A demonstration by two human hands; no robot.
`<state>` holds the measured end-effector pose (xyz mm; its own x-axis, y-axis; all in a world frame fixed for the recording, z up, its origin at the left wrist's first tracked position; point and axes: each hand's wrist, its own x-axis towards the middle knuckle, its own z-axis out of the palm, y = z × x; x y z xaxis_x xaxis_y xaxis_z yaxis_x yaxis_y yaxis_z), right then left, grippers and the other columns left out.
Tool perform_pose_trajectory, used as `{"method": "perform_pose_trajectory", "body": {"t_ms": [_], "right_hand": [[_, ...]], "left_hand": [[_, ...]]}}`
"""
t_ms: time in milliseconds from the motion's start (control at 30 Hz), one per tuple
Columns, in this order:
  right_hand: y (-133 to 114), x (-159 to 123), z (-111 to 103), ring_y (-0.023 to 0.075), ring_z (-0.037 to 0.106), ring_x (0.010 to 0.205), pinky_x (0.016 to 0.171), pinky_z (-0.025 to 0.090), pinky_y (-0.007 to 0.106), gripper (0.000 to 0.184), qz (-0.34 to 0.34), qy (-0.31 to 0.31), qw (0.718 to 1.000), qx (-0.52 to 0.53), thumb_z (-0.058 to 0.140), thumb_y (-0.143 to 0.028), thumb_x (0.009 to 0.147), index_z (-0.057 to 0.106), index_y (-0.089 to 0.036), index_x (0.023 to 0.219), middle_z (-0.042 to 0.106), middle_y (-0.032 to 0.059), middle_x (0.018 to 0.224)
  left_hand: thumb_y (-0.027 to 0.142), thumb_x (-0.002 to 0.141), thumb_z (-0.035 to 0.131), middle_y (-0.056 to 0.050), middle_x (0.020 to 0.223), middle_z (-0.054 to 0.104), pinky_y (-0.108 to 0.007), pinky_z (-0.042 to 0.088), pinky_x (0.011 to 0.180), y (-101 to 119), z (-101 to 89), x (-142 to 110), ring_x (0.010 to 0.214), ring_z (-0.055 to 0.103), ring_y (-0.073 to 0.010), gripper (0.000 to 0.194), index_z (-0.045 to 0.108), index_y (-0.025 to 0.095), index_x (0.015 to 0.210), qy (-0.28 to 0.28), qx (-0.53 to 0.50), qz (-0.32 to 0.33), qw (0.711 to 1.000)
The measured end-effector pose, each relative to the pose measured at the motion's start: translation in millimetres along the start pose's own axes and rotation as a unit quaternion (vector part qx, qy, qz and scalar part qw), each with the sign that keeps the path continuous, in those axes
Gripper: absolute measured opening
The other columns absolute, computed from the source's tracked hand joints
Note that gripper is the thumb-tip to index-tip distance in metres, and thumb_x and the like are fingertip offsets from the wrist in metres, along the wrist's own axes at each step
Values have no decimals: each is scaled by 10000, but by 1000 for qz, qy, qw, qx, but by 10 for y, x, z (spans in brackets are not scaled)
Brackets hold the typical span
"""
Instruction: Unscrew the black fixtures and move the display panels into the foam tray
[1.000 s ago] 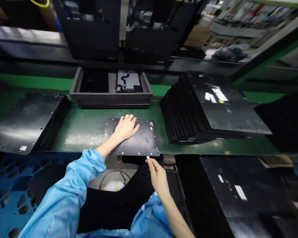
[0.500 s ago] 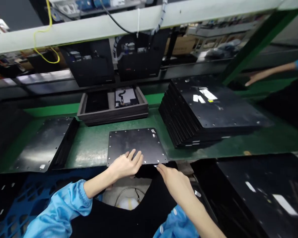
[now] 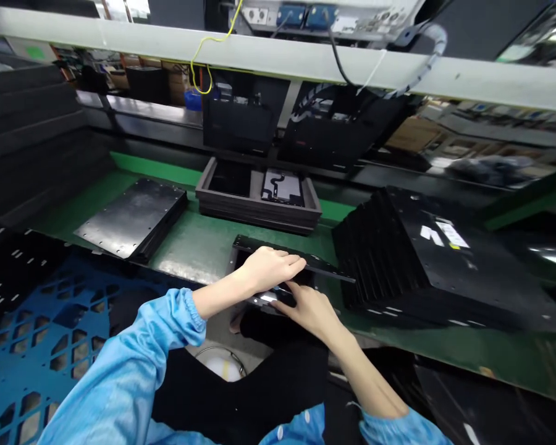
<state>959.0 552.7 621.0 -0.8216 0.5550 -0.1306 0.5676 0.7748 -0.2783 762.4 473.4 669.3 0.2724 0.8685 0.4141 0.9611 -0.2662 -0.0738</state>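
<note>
A thin black panel [image 3: 328, 267] with small holes is tilted up at its front edge. Under it shows part of a lower black piece [image 3: 234, 261], with a bright patch at its front edge. My left hand [image 3: 273, 270] is closed over the raised panel, its fingers bent across the top. Just below, my right hand [image 3: 312, 312] has thumb and forefinger on either side of the lower piece's front edge; its other fingertips are hidden. The space between the two black pieces is mostly covered by my hands.
Behind them, a grey foam tray [image 3: 259, 209] holds dark and silver flat parts. Black panels [image 3: 136, 213] lie stacked at left; a taller panel stack [image 3: 445, 247] leans close on the right. A blue lattice crate [image 3: 69, 321] sits low at left; a white beam [image 3: 278, 59] crosses above.
The panel that lay flat is now tilted up, with my left hand gripping it. My right hand has moved in at the front edge. The view has swung left.
</note>
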Motion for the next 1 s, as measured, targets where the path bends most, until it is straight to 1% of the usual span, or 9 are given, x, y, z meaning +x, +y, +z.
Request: {"method": "perform_pose_trajectory", "body": {"t_ms": [133, 233, 333, 500, 633, 767, 867, 933, 1000], "right_hand": [[251, -202, 105, 266, 756, 855, 728, 525, 339, 547, 91, 83, 989, 78, 594, -682, 1036, 692, -282, 1396, 782, 41, 946], [347, -423, 208, 245, 745, 877, 732, 545, 330, 531, 117, 158, 975, 101, 600, -691, 1025, 718, -278, 1337, 769, 47, 1007], [219, -488, 266, 250, 757, 1034, 805, 591, 332, 508, 70, 175, 979, 75, 610, -626, 1042, 705, -287, 1408, 739, 74, 1253], [-55, -149, 180, 256, 783, 1029, 788, 642, 355, 598, -19, 67, 998, -3, 716, -549, 1007, 621, -340, 1559, 598, 85, 1564], [-25, 166, 39, 254, 796, 958, 766, 640, 361, 727, -88, 28, 995, -41, 747, -627, 983, 584, -286, 1604, 591, 115, 1587], [29, 310, -39, 252, 796, 921, 733, 600, 326, 747, -158, 27, 982, -98, 745, -618, 985, 572, -275, 1626, 587, 148, 1614], [15, 295, -56, 236, 787, 907, 722, 561, 306, 650, -232, 37, 961, -144, 704, -493, 1027, 598, -203, 1598, 619, 178, 1585], [-7, 248, -84, 204, 772, 867, 717, 532, 305, 504, -288, 55, 940, -174, 601, -338, 1084, 624, -196, 1567, 677, 150, 1529], [-26, 211, -144, 177, 753, 842, 710, 507, 314, 476, -307, 91, 928, -191, 470, -172, 1108, 636, -224, 1552, 713, 111, 1491]], "left_hand": [[228, 1115, 607, -54, 1122, 806, -273, 515, 695, -107, 9, 43, 936, 772, -179, 174, 706, 213, 1257, 26, -6, -17, 1000], [305, 1161, 536, -39, 1094, 812, -285, 484, 678, -242, 9, 154, 913, 773, -180, 219, 727, 228, 1234, 34, -5, -2, 999], [341, 1179, 493, -43, 1098, 815, -301, 488, 699, -350, 25, 301, 946, 778, -191, 283, 739, 224, 1255, 38, -7, 8, 999], [372, 1175, 507, -59, 1174, 812, -300, 511, 712, -472, 17, 528, 1002, 783, -204, 313, 747, 236, 1321, 29, -18, -19, 999], [390, 1166, 540, -18, 1203, 820, -289, 489, 677, -549, -46, 601, 1011, 790, -190, 302, 750, 262, 1342, 20, -28, -29, 999], [404, 1168, 544, -16, 1225, 820, -262, 490, 707, -593, -91, 602, 1068, 786, -175, 310, 744, 258, 1353, 8, -45, -27, 999], [410, 1171, 538, -20, 1234, 818, -253, 497, 724, -605, -94, 601, 1080, 784, -168, 311, 741, 258, 1351, -1, -44, -30, 999], [410, 1170, 540, -19, 1229, 818, -252, 503, 728, -605, -98, 613, 1074, 785, -166, 307, 742, 258, 1344, -7, -43, -33, 998], [404, 1167, 543, -17, 1221, 819, -253, 514, 741, -603, -116, 639, 1072, 786, -172, 301, 743, 257, 1338, -15, -46, -37, 998]]}}
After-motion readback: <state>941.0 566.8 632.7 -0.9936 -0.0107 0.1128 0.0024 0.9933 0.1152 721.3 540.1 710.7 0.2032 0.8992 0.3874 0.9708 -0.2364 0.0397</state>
